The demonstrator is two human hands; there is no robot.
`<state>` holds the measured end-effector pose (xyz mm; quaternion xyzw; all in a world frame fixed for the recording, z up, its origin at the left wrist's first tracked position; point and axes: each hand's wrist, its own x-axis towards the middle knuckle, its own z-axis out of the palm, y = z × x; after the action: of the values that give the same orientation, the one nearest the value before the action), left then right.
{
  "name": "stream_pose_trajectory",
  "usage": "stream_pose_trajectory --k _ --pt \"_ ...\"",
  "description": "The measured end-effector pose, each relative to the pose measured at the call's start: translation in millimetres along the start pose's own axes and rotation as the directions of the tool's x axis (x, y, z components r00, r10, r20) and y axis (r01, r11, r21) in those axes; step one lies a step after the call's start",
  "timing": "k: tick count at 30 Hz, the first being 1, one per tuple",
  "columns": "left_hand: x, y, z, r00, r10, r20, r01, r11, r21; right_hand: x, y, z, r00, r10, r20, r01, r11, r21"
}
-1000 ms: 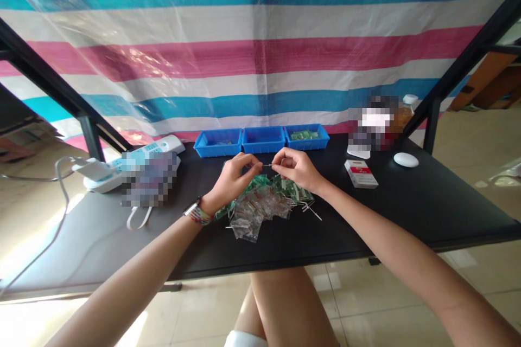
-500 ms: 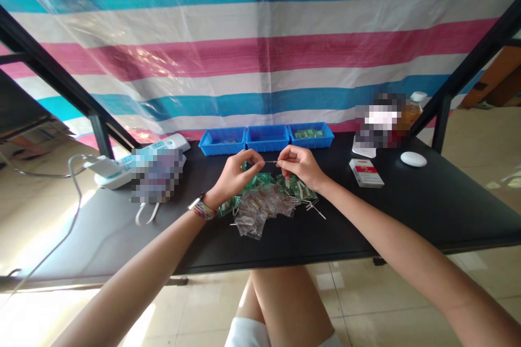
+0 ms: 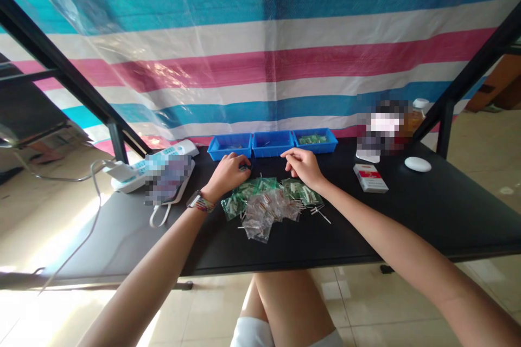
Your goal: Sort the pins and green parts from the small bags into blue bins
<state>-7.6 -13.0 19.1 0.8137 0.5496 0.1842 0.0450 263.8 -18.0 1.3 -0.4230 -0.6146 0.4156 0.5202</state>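
Observation:
My left hand [image 3: 231,174] is low over the table, left of a heap of small bags. Its fingers are curled, and something dark green shows at the fingertips, too small to name. To the right, my right hand [image 3: 304,167] hovers above the heap's far right side, thumb and fingers pressed together; anything between them cannot be made out. Green bags [image 3: 233,205] with short pale pieces lie at the back and sides of the heap. Clear bags [image 3: 257,222] with thin rods lie in front. Several loose white rods [image 3: 323,213] lie at its right.
Behind the hands stand a left blue bin [image 3: 230,146], a middle blue bin [image 3: 272,143] and a right blue bin [image 3: 315,141] with green bags. A power strip [image 3: 152,165] lies left; a red-and-white box [image 3: 370,178] and white oval object [image 3: 418,164] are right.
My hands have come apart; the thin rod stretched between them no longer shows there. My left hand has moved left and down towards the table. The camera view has tilted slightly upward.

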Motion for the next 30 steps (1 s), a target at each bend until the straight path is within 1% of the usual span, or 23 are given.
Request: stream_pose_trajectory --k 2,7,9,11,13,15,17,19,20,21,22,23,25,26,27,28,30 --pt "0 -1 2.6 1.0 0.009 0.008 -0.009 1.0 -0.004 -2 -3 0 0.999 -0.019 0.027 0.02 0.999 -0.033" --pt "0 0 6.0 1.0 -0.002 -0.011 0.001 1.0 -0.015 -4 -10 0 0.996 -0.053 0.078 0.06 0.994 -0.092" --pt "0 1 5.4 1.0 0.013 -0.016 -0.013 1.0 -0.003 -4 -11 -1 0.995 -0.061 0.085 0.07 0.992 -0.106" --pt "0 3 3.8 0.999 0.003 -0.037 -0.004 1.0 -0.012 -5 -12 -1 0.994 -0.073 0.084 0.082 0.99 -0.113" --pt "1 3 1.7 0.998 -0.019 -0.068 0.016 0.999 -0.051 -6 -13 0 0.993 -0.083 0.086 0.093 0.989 -0.115" --pt "1 4 -0.6 0.994 -0.018 -0.105 0.008 0.995 -0.096 -6 -14 0 0.992 -0.088 0.093 0.098 0.989 -0.115" --pt "0 7 -3.3 0.985 -0.015 -0.173 -0.011 0.99 -0.144 -7 -15 0 0.991 -0.088 0.097 0.099 0.988 -0.116" --pt "-1 14 -6.7 0.962 -0.041 -0.27 -0.025 0.971 -0.239 -8 -17 0 0.991 -0.092 0.095 0.103 0.988 -0.118" --pt "-1 19 -8.6 0.948 -0.067 -0.312 -0.037 0.947 -0.318 -8 -19 0 0.991 -0.1 0.092 0.111 0.987 -0.118" --pt "-2 24 -10.5 0.933 -0.106 -0.343 -0.052 0.905 -0.423 -9 -21 1 0.989 -0.119 0.085 0.129 0.984 -0.123" --pt "-2 30 -12.2 0.924 -0.157 -0.349 -0.067 0.831 -0.552 -10 -23 2 0.986 -0.147 0.078 0.157 0.979 -0.133" --pt "-2 36 -13.5 0.923 -0.201 -0.328 -0.081 0.732 -0.676 -11 -26 3 0.981 -0.177 0.078 0.187 0.971 -0.146" --pt "-3 46 -14.5 0.938 -0.24 -0.25 -0.085 0.538 -0.838 -14 -31 8 0.974 -0.203 0.103 0.217 0.964 -0.153" --pt "-3 50 -14.3 0.948 -0.239 -0.212 -0.08 0.466 -0.881 -16 -33 10 0.974 -0.186 0.126 0.203 0.97 -0.131" --pt "-4 53 -13.8 0.956 -0.229 -0.182 -0.072 0.418 -0.906 -18 -35 13 0.977 -0.154 0.148 0.168 0.982 -0.089" --pt "-5 56 -13.2 0.963 -0.217 -0.162 -0.067 0.388 -0.919 -19 -36 15 0.979 -0.113 0.167 0.12 0.992 -0.031" --pt "-6 61 -12.7 0.972 -0.189 -0.141 -0.063 0.364 -0.929 -20 -36 19 0.983 -0.046 0.178 0.03 0.995 0.094"
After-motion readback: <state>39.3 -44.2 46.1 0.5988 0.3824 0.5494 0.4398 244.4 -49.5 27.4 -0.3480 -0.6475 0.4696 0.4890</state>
